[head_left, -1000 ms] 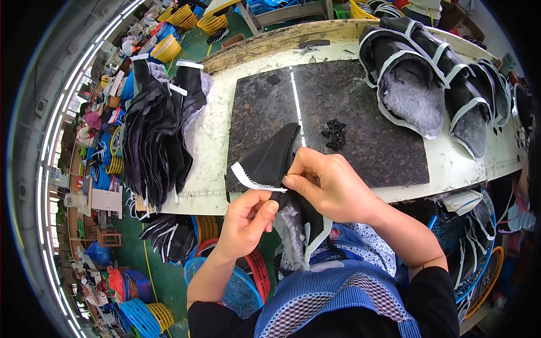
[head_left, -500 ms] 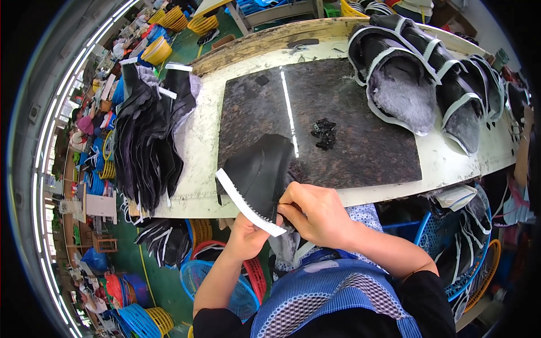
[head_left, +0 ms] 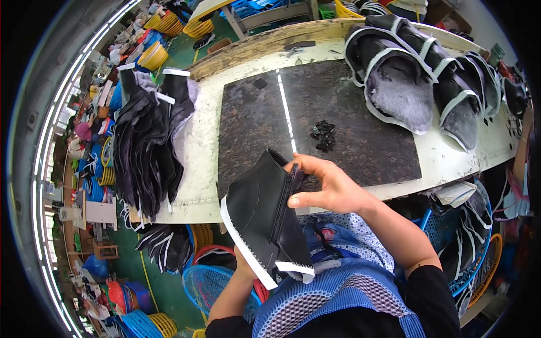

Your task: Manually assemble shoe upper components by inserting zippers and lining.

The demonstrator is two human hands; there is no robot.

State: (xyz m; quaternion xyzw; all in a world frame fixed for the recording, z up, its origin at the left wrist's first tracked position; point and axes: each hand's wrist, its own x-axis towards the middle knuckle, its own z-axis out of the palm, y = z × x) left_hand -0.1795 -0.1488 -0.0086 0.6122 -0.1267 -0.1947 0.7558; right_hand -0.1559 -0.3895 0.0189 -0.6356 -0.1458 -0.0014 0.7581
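Observation:
I hold a black leather shoe upper (head_left: 262,217) with a white edge strip and a zip, over the table's front edge. My right hand (head_left: 327,186) grips its top end by the zip, thumb and fingers pinched on it. My left hand (head_left: 243,260) is under the piece and mostly hidden; only the wrist shows below it. A small heap of black zip pulls (head_left: 323,134) lies on the dark stone slab (head_left: 349,107) just beyond my right hand.
A stack of black uppers (head_left: 146,152) lies at the table's left end. A row of finished black uppers with white edges and grey lining (head_left: 417,79) fills the back right. Blue and yellow baskets (head_left: 214,281) stand on the green floor below.
The upper has swung from lying flat at the table edge to hanging lengthwise toward me. My right hand moved up to its zip end. My left hand slid beneath it.

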